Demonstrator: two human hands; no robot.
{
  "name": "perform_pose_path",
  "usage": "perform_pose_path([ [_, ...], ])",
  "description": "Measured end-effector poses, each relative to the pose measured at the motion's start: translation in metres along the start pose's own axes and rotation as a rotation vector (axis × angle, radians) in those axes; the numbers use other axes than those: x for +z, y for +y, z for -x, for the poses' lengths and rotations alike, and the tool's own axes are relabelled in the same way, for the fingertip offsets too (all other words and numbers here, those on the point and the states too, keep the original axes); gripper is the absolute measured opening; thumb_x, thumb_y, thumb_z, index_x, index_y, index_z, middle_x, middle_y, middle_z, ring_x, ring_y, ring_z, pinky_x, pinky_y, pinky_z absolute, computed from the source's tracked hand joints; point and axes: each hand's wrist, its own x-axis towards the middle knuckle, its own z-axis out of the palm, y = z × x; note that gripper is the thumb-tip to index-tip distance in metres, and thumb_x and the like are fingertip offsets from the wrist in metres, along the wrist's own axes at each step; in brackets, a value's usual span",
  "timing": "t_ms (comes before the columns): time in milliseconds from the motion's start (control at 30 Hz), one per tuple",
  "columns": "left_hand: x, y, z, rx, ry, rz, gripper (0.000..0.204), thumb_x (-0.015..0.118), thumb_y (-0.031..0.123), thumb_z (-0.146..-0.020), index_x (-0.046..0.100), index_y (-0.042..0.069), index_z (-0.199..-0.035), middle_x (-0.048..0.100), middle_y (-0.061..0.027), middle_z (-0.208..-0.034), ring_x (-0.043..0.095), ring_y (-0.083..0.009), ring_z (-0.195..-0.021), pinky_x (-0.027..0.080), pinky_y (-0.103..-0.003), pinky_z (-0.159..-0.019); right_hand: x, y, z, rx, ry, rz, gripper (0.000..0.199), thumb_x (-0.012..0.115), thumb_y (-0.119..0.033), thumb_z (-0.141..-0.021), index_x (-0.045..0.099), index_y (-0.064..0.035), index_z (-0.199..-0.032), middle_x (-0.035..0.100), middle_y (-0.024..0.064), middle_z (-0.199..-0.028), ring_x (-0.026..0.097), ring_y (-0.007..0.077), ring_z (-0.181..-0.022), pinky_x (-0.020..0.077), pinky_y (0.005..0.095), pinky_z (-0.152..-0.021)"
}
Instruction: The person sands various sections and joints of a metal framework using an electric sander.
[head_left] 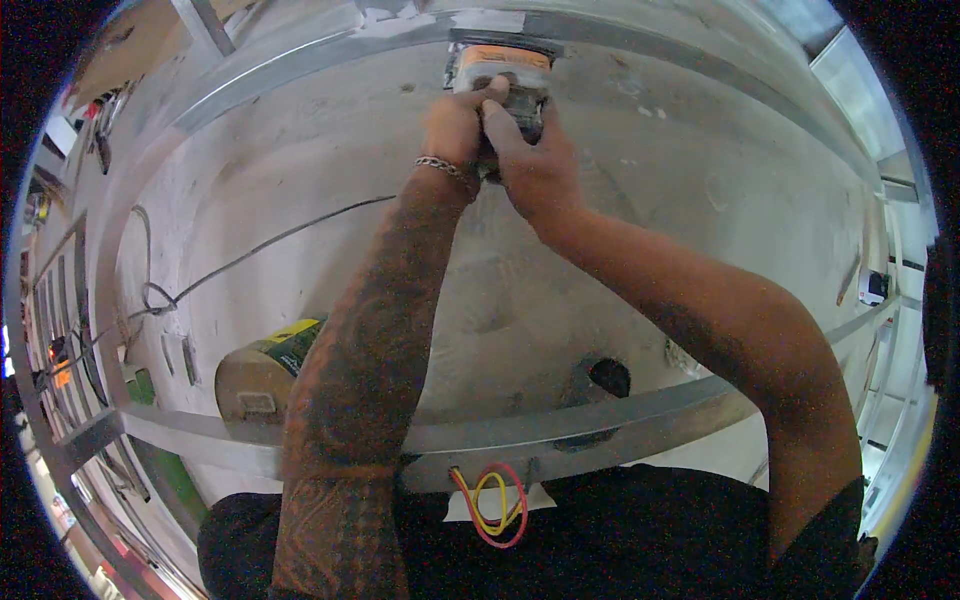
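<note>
Both of my hands are stretched out together at the top centre. My left hand point(455, 125), with a chain bracelet on its wrist, and my right hand point(535, 165) clasp an orange and black power tool point(500, 70). The tool's head is pressed against a long grey metal channel point(330, 55) that arcs across the top. Most of the tool's grip is hidden under my fingers.
A second metal channel point(600, 420) crosses in front of my body. Red and yellow wires point(490, 505) hang below it. A yellow-green bucket point(265, 370) stands on the concrete floor at left. A black cable point(270, 240) snakes across the floor. Metal framing point(70, 330) stands at far left.
</note>
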Motion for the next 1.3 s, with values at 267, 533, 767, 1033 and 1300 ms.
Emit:
perform_pose_path([
  [267,0.002,-0.011,-0.011,0.007,-0.020,-0.018,0.031,0.074,0.029,-0.090,0.070,0.001,-0.101,0.069,-0.0077,-0.091,0.066,-0.0209,-0.077,0.053,-0.037,-0.070,-0.005,0.004,0.002,0.023,0.035,-0.057,0.072,0.070,-0.051,-0.087,0.048,0.0021,-0.132,0.071,0.0227,-0.108,0.071,0.0368,-0.100,0.0547,0.0441,-0.088],
  [533,-0.011,-0.015,-0.017,0.015,-0.080,0.153,0.028,0.071,0.028,-0.094,0.069,0.001,-0.102,0.070,-0.0068,-0.089,0.067,-0.0205,-0.075,0.052,-0.036,-0.066,0.002,-0.007,0.002,0.003,-0.016,-0.003,0.066,0.071,-0.045,-0.088,0.048,0.0012,-0.130,0.069,0.0225,-0.110,0.070,0.0381,-0.102,0.0547,0.0448,-0.088],
  [767,-0.007,-0.004,-0.003,0.068,-0.045,-0.055,0.028,0.070,0.024,-0.093,0.067,-0.001,-0.106,0.070,-0.0092,-0.090,0.068,-0.0227,-0.077,0.055,-0.037,-0.069,0.001,-0.011,0.003,0.002,-0.025,-0.060,0.062,0.071,-0.040,-0.089,0.048,-0.0002,-0.129,0.069,0.0207,-0.112,0.070,0.0363,-0.104,0.0545,0.0441,-0.090],
  [1033,-0.008,-0.006,-0.001,0.010,-0.058,0.197,0.030,0.064,0.023,-0.097,0.063,-0.002,-0.114,0.070,-0.0114,-0.098,0.069,-0.0248,-0.083,0.058,-0.038,-0.075,0.005,-0.013,0.004,-0.016,0.002,0.004,0.050,0.071,-0.038,-0.091,0.059,-0.0007,-0.122,0.072,0.0137,-0.106,0.069,0.0210,-0.095,0.0541,0.0361,-0.084],
  [1300,-0.006,-0.007,-0.001,0.067,-0.089,0.140,0.030,0.063,0.024,-0.099,0.062,-0.002,-0.116,0.069,-0.0099,-0.100,0.069,-0.0234,-0.088,0.057,-0.038,-0.078,0.008,-0.004,0.002,-0.011,0.031,0.013,0.052,0.071,-0.038,-0.090,0.057,-0.0003,-0.123,0.071,0.0125,-0.108,0.069,0.0203,-0.097,0.0540,0.0353,-0.085],
])
